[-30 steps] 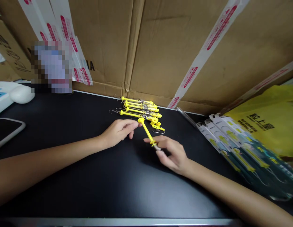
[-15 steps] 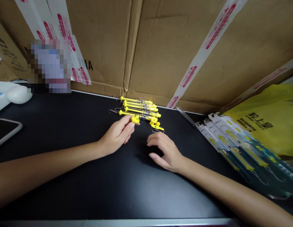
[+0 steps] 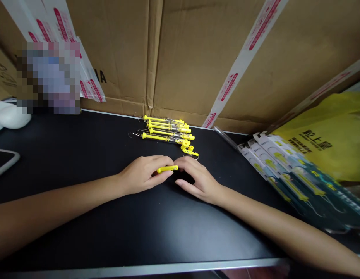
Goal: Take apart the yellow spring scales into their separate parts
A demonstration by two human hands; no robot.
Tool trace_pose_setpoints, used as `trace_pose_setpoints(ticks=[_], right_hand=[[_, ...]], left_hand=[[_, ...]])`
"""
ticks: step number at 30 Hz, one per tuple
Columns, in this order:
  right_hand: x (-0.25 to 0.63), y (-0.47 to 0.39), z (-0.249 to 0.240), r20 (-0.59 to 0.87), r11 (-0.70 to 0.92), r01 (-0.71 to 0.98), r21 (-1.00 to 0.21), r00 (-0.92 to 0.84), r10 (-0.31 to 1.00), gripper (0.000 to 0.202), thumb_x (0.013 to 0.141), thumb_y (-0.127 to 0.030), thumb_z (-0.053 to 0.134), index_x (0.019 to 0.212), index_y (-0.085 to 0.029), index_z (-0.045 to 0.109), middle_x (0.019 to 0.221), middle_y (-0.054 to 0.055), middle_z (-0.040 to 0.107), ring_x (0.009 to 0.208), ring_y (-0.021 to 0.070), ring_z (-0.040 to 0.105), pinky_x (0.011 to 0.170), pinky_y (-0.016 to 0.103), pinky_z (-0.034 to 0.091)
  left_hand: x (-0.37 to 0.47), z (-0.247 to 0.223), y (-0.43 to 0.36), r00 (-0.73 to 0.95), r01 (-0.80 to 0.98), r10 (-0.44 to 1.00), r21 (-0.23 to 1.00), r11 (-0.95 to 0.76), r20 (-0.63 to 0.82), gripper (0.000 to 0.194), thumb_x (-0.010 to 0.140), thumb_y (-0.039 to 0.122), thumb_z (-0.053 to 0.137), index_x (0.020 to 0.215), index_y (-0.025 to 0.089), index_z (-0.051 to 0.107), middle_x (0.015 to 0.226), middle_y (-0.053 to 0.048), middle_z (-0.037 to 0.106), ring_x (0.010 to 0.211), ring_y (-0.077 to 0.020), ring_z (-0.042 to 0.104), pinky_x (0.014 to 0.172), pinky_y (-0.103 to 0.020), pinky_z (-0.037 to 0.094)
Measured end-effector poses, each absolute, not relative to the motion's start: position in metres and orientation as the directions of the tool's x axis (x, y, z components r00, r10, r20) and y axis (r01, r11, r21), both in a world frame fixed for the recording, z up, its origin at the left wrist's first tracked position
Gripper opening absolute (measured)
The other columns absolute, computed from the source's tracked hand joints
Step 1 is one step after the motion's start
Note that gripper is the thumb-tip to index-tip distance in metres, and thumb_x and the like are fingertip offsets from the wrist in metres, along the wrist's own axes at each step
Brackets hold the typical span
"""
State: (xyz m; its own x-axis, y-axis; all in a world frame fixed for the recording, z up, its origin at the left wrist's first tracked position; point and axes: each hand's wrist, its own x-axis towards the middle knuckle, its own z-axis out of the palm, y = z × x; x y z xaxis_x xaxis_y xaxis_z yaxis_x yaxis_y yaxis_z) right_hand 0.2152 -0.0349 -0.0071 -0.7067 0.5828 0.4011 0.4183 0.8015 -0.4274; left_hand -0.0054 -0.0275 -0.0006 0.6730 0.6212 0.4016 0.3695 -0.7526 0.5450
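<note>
My left hand point(image 3: 148, 170) is closed, pinching a small yellow plastic piece point(image 3: 167, 169) between thumb and fingers; its exact kind is hard to make out. Close on its right, my right hand point(image 3: 197, 176) has bent fingers and its thumb apart, with nothing seen in its grip. Its fingertips are at the piece's right end; whether they touch it I cannot tell. Beyond both hands, several yellow spring scales point(image 3: 161, 137) with wire hooks lie side by side. At their near right end are a few small yellow parts point(image 3: 191, 152), one with a spring and wire.
Packaged spring scales point(image 3: 287, 170) lie at the right beside a yellow bag point(image 3: 307, 139). A clear tube point(image 3: 226, 138) lies near the back edge. A large cardboard box point(image 3: 191, 58) stands behind the black table point(image 3: 116, 228). A phone point(image 3: 6, 161) and a white rounded object point(image 3: 14, 117) are at the left.
My left hand has come nearer and to the right, turning the yellow piece lengthwise. My right hand has shifted slightly left, so the hands now nearly meet. The camera view has shifted a little.
</note>
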Motion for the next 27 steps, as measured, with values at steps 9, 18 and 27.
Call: trace_pose_setpoints(ticks=[9, 18, 27], right_hand=[[0.2127, -0.0318, -0.0073, 0.367, 0.788, 0.418, -0.452, -0.718, 0.591, 0.02, 0.089, -0.034, 0.05, 0.103, -0.02, 0.052, 0.094, 0.007, 0.058, 0.085, 0.0185, 0.053, 0.079, 0.034, 0.046], [0.2134, -0.0309, -0.0078, 0.348, 0.717, 0.385, -0.581, -0.679, 0.646, 0.009, 0.086, -0.028, 0.056, 0.089, -0.02, 0.054, 0.089, 0.005, 0.059, 0.087, 0.017, 0.054, 0.081, 0.034, 0.045], [0.2163, -0.0279, -0.0069, 0.237, 0.431, 0.242, -0.869, -0.562, 0.793, 0.014, 0.085, -0.025, 0.055, 0.083, -0.02, 0.042, 0.083, 0.003, 0.061, 0.078, 0.0143, 0.056, 0.074, 0.03, 0.044]], left_hand=[[-0.0018, -0.0006, -0.0246, 0.689, 0.384, 0.621, 0.539, -0.75, 0.374, 0.017, 0.095, 0.026, 0.034, 0.094, 0.018, 0.049, 0.086, 0.001, 0.057, 0.076, -0.0095, 0.055, 0.069, -0.02, 0.039], [-0.0014, -0.0044, -0.02, 0.601, 0.48, 0.681, 0.492, -0.726, 0.418, 0.017, 0.094, 0.027, 0.038, 0.092, 0.018, 0.051, 0.088, 0.0, 0.059, 0.081, -0.0124, 0.056, 0.074, -0.024, 0.04], [-0.0034, -0.006, -0.0178, 0.577, 0.481, 0.705, 0.526, -0.702, 0.413, 0.013, 0.093, 0.028, 0.041, 0.094, 0.019, 0.05, 0.086, 0.001, 0.058, 0.076, -0.0118, 0.055, 0.07, -0.023, 0.04]])
